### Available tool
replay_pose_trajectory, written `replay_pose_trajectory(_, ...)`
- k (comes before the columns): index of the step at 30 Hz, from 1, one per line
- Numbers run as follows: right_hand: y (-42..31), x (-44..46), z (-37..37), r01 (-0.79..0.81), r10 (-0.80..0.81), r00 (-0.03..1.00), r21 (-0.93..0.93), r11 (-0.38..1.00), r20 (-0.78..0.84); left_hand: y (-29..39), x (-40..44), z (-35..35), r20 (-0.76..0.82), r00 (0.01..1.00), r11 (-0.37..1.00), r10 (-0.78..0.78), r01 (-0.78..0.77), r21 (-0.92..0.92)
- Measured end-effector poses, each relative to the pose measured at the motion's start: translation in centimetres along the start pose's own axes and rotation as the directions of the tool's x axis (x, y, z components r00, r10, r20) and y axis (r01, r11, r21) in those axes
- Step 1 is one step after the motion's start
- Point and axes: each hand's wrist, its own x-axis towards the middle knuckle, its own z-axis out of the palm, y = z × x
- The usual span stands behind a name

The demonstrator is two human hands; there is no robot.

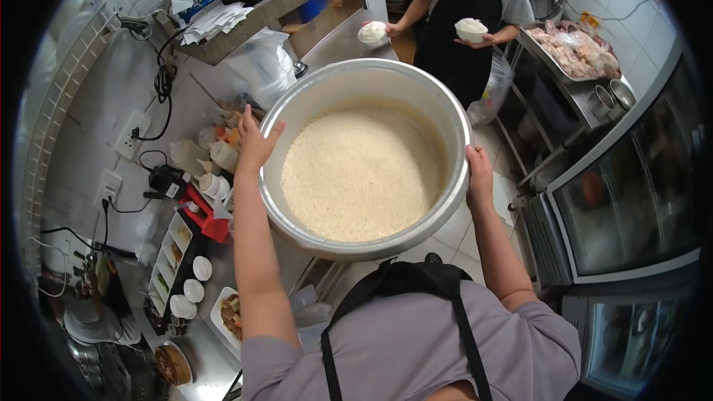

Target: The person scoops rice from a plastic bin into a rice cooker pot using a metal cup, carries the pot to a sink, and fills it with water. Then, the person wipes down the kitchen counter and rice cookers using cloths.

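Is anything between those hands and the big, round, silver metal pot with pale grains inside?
No, nothing visible is in between. The left hand is at one side of the pot, the right hand against the opposite side. A person in a black apron stands beyond the pot.

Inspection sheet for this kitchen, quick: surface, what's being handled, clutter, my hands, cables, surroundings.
Surface: steel counter at lower left, partly covered by dishes.
Job's things: large metal pot containing pale grains; the grains' exact type is unclear.
Clutter: loose papers on the shelf, bottles crowded along the wall.
Hands: left hand and right hand hold opposite sides of the pot.
Cables: black cable hangs looped against the wall.
Surroundings: another person holding two bowls; glass-door fridge at right.
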Motion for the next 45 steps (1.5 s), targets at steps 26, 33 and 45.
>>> replay_pose_trajectory(26, -3.2, -3.2, -1.5, -0.163, 0.149, 0.900, -0.001, 0.987, 0.410, 17.9, -22.4, -1.6, 0.095, 0.991, 0.993, 0.091, -0.098, 0.065)
replay_pose_trajectory(33, -3.3, -2.6, -1.4, -0.338, 0.254, 0.858, 0.117, 0.934, 0.446, 18.0, -22.2, -0.3, -0.135, 0.990, 0.980, -0.050, 0.074, 0.183)
replay_pose_trajectory(45, -3.8, -7.7, -8.2, -0.289, 0.307, 0.908, -0.104, 0.952, 0.285, 3.5, -12.1, -1.0, 0.061, 0.951, 0.928, -0.304, 0.281, 0.243)
